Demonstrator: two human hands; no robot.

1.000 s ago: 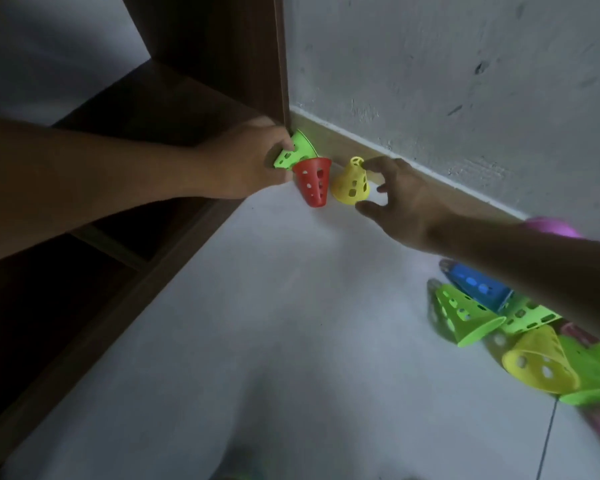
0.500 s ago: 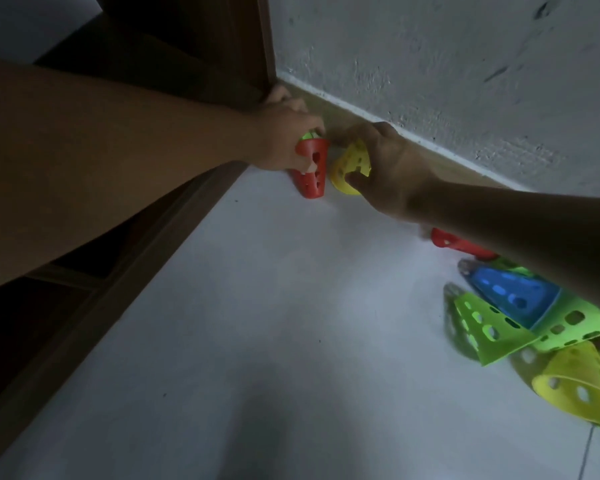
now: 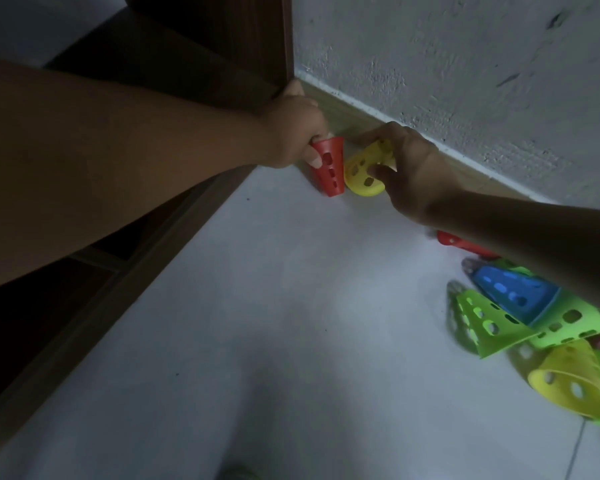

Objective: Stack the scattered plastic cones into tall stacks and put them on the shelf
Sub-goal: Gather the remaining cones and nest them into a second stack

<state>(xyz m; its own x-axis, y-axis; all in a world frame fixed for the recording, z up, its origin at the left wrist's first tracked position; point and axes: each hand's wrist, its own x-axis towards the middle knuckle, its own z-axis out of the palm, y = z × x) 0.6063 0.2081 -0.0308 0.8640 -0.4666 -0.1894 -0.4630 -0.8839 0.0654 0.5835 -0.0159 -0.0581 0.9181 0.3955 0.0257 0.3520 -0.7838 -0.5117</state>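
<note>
A red perforated cone (image 3: 329,166) stands wide end up on the floor by the skirting, and my left hand (image 3: 293,133) grips it, thumb on its side. Right beside it, my right hand (image 3: 407,168) holds a yellow cone (image 3: 362,171) tipped on its side, fingers over it and thumb on its wall. The two cones touch. The green cone seen earlier is hidden. Scattered at the right lie a blue cone (image 3: 515,294), two green cones (image 3: 482,322), another yellow cone (image 3: 568,384) and a red cone (image 3: 456,242) partly under my right forearm.
The dark wooden shelf unit (image 3: 201,50) stands at the left, its side panel meeting the wall at the corner. A grey rough wall (image 3: 465,64) with a wooden skirting runs behind the cones. Pale floor (image 3: 274,323) stretches in front.
My right hand reached in and took hold of the yellow cone, tipping it over. My left hand shifted from the green cone onto the red one; the green cone is no longer visible.
</note>
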